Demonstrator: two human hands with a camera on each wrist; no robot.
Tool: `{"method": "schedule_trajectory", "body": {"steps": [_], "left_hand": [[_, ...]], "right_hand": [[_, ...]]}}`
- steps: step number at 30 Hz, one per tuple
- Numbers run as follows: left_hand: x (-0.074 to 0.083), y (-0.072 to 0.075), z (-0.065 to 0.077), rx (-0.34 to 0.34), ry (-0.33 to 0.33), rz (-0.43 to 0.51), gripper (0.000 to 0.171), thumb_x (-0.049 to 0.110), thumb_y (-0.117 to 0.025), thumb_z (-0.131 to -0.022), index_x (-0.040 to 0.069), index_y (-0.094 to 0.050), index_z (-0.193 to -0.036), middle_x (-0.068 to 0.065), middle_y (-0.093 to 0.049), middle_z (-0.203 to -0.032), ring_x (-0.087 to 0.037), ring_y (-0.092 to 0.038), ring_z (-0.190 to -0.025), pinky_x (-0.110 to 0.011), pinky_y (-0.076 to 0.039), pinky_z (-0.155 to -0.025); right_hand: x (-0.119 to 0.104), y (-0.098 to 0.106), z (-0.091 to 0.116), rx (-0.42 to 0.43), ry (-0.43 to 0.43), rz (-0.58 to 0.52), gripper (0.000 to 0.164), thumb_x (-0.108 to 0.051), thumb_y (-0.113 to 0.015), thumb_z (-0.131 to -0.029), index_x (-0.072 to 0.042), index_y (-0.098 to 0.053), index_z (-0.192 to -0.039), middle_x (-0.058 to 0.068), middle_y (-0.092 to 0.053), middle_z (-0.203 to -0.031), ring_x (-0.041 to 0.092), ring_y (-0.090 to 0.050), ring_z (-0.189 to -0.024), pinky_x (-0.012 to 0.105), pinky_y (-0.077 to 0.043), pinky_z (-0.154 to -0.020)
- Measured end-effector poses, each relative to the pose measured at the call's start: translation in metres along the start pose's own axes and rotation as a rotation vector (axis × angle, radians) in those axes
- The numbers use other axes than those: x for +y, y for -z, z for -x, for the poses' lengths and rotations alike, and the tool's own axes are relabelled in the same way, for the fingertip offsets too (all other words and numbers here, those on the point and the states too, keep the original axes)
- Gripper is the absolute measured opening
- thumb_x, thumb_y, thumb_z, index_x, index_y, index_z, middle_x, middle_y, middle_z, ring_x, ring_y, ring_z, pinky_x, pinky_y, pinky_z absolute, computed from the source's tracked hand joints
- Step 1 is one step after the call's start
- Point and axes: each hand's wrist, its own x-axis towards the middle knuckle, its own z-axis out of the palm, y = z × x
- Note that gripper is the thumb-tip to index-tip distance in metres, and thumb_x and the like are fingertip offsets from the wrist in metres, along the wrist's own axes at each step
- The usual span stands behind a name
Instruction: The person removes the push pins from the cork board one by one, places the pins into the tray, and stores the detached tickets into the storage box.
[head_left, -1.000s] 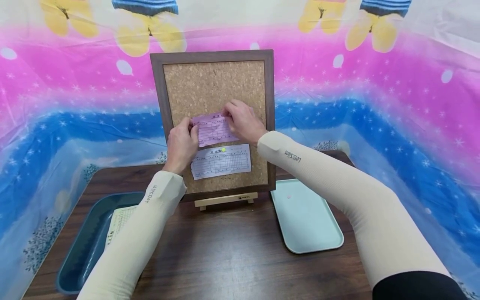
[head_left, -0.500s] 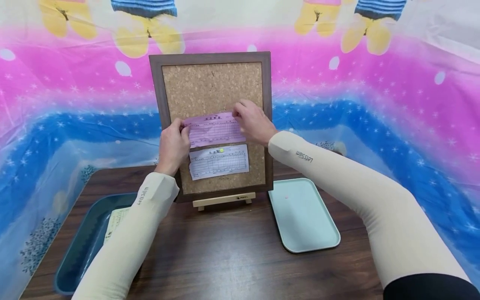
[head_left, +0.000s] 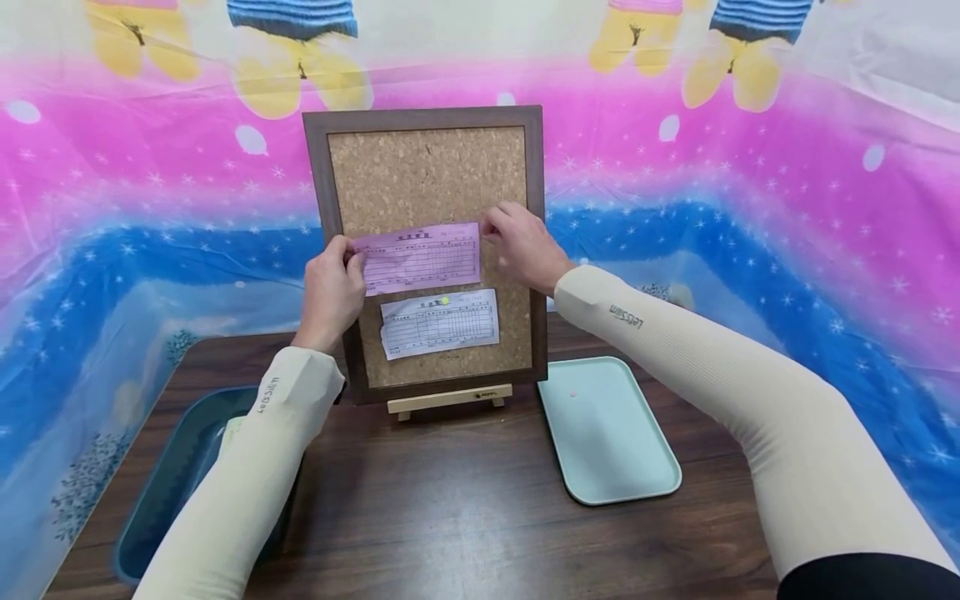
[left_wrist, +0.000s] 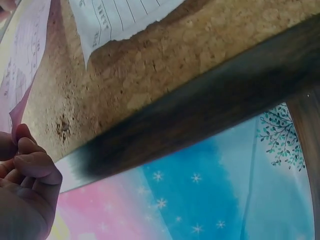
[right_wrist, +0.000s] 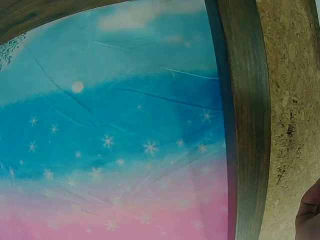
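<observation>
Shifting leftward, the pink slip (head_left: 422,260)

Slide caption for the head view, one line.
Left hand pinching a pink form, right hand by its opposite upper corner, above a white form pinned to a framed corkboard.

- A pink slip (head_left: 423,257), printed with ruled columns, lightly creased, long side across, right end slightly higher.
- I pinch its left end by the cork board's (head_left: 427,179) left edge; its right end stops short of the right edge.
</observation>
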Motion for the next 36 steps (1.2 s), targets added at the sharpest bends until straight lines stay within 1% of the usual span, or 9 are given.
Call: {"method": "schedule_trajectory", "body": {"steps": [7, 13, 17, 20, 24, 28, 34, 36], "left_hand": [[-0.002, 0.006, 0.003, -0.029, 0.028, 0.011, 0.02, 0.013, -0.045, -0.1, -0.003, -0.054, -0.106, -0.018, -0.059, -0.088, -0.027, -0.054, -0.07, -0.036, -0.041, -0.057], [-0.006, 0.01, 0.005, -0.015, 0.018, 0.018, 0.02, 0.014, -0.045, -0.1, -0.003, -0.054, -0.102, -0.017, -0.058, -0.085, -0.027, -0.053, -0.068, -0.037, -0.04, -0.055], [-0.009, 0.014, 0.006, -0.001, 0.002, 0.011, 0.02, 0.015, -0.044, -0.1, -0.003, -0.055, -0.101, -0.017, -0.058, -0.084, -0.027, -0.053, -0.067, -0.036, -0.039, -0.055], [-0.012, 0.017, 0.006, 0.005, -0.004, 0.014, 0.022, 0.015, -0.044, -0.1, -0.004, -0.055, -0.101, -0.018, -0.059, -0.085, -0.026, -0.054, -0.067, -0.035, -0.04, -0.055], [-0.013, 0.022, 0.007, 0.005, 0.003, 0.018, 0.023, 0.016, -0.044, -0.101, -0.004, -0.055, -0.103, -0.017, -0.059, -0.086, -0.025, -0.055, -0.067, -0.031, -0.041, -0.054], [-0.013, 0.025, 0.008, 0.003, 0.006, 0.01, 0.023, 0.017, -0.044, -0.101, -0.003, -0.056, -0.103, -0.017, -0.059, -0.085, -0.025, -0.055, -0.066, -0.029, -0.04, -0.053], [-0.012, 0.028, 0.008, 0.002, 0.014, 0.0, 0.024, 0.017, -0.043, -0.101, -0.003, -0.055, -0.103, -0.017, -0.058, -0.084, -0.025, -0.054, -0.066, -0.031, -0.04, -0.053], [-0.013, 0.029, 0.008, 0.011, 0.013, -0.003, 0.023, 0.016, -0.043, -0.101, -0.003, -0.055, -0.102, -0.017, -0.058, -0.084, -0.025, -0.053, -0.067, -0.032, -0.039, -0.055]], "right_hand": [[0.006, 0.001, 0.007, 0.004, -0.004, 0.012, 0.004, -0.003, -0.057, -0.093, -0.004, -0.06, -0.097, 0.004, -0.055, -0.094, 0.019, -0.05, -0.091, 0.031, -0.042, -0.081], [0.011, 0.004, 0.015, 0.002, -0.043, 0.014, 0.005, -0.004, -0.055, -0.095, -0.004, -0.059, -0.098, 0.005, -0.055, -0.096, 0.02, -0.05, -0.093, 0.034, -0.041, -0.082], [0.015, 0.008, 0.02, 0.016, -0.042, 0.021, 0.006, -0.003, -0.053, -0.095, -0.003, -0.058, -0.097, 0.005, -0.055, -0.095, 0.022, -0.049, -0.092, 0.036, -0.041, -0.082], [0.02, 0.01, 0.024, 0.006, -0.049, 0.02, 0.007, -0.001, -0.052, -0.095, -0.003, -0.058, -0.098, 0.006, -0.055, -0.095, 0.023, -0.05, -0.092, 0.036, -0.041, -0.082], [0.025, 0.011, 0.03, -0.013, -0.076, 0.011, 0.008, 0.0, -0.051, -0.095, -0.004, -0.057, -0.099, 0.007, -0.053, -0.096, 0.022, -0.049, -0.093, 0.036, -0.041, -0.082], [0.028, 0.011, 0.034, -0.012, -0.085, 0.01, 0.009, -0.001, -0.05, -0.096, -0.005, -0.057, -0.1, 0.006, -0.052, -0.097, 0.022, -0.048, -0.093, 0.036, -0.041, -0.082], [0.031, 0.011, 0.037, -0.014, -0.089, 0.008, 0.008, -0.001, -0.051, -0.096, -0.004, -0.056, -0.101, 0.006, -0.052, -0.098, 0.021, -0.047, -0.093, 0.036, -0.041, -0.081], [0.031, 0.011, 0.038, -0.017, -0.09, 0.012, 0.008, -0.001, -0.051, -0.096, -0.004, -0.056, -0.101, 0.007, -0.052, -0.098, 0.021, -0.048, -0.093, 0.036, -0.041, -0.081]]}}
